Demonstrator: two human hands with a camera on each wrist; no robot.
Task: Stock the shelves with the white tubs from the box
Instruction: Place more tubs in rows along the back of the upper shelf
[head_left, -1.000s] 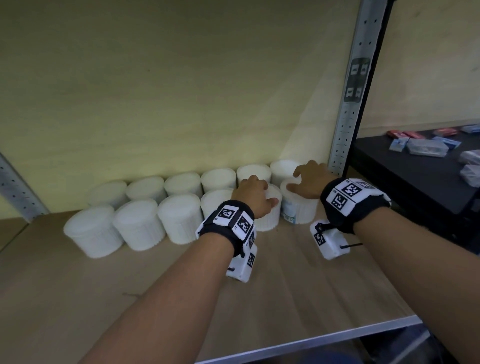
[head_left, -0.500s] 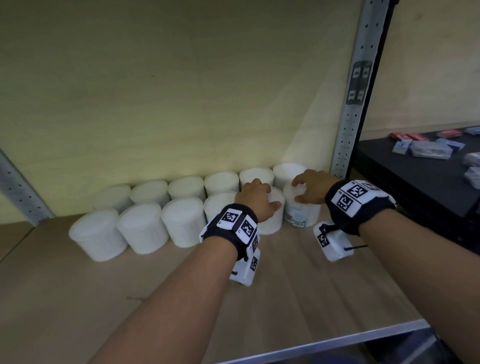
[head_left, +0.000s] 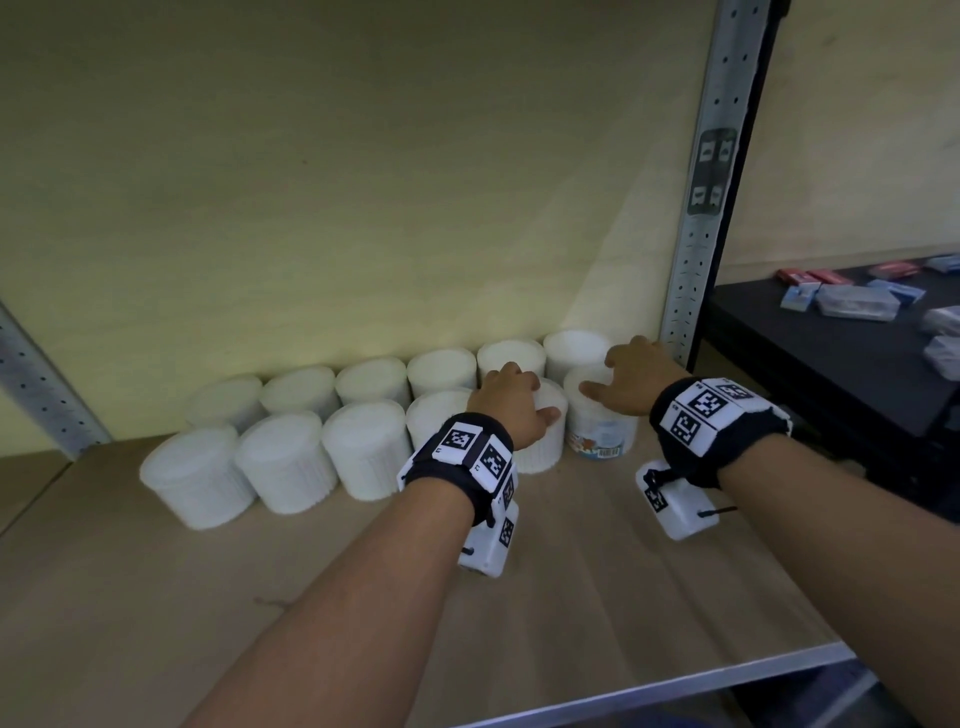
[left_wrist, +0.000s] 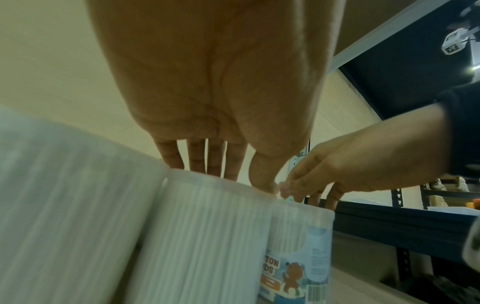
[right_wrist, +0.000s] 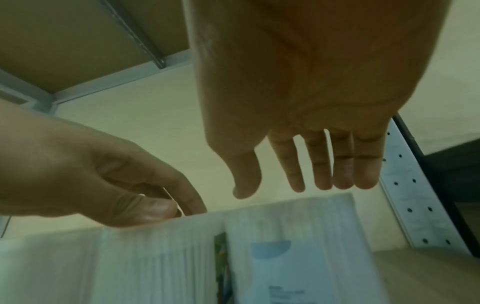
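Note:
Two rows of white ribbed tubs (head_left: 285, 462) stand at the back of a wooden shelf (head_left: 623, 597). My left hand (head_left: 519, 400) rests on the lid of a front-row tub (head_left: 545, 452). In the left wrist view its fingertips (left_wrist: 215, 170) and thumb touch the lid of that tub (left_wrist: 207, 236). My right hand (head_left: 623, 379) hovers over the rightmost front tub (head_left: 602, 436), which has a blue label. In the right wrist view its straight fingers (right_wrist: 322, 176) hang just above the labelled tub (right_wrist: 298, 246) without touching it.
A grey perforated upright (head_left: 696, 234) stands just right of the tubs, and another upright (head_left: 36, 379) at far left. Beyond it a black shelf (head_left: 831, 384) carries small packets (head_left: 852, 304). The shelf's front half is bare wood with a metal front edge (head_left: 675, 691).
My right hand has let go of the labelled tub and lifted slightly off its lid. My left hand has eased its hold and now only rests on its tub.

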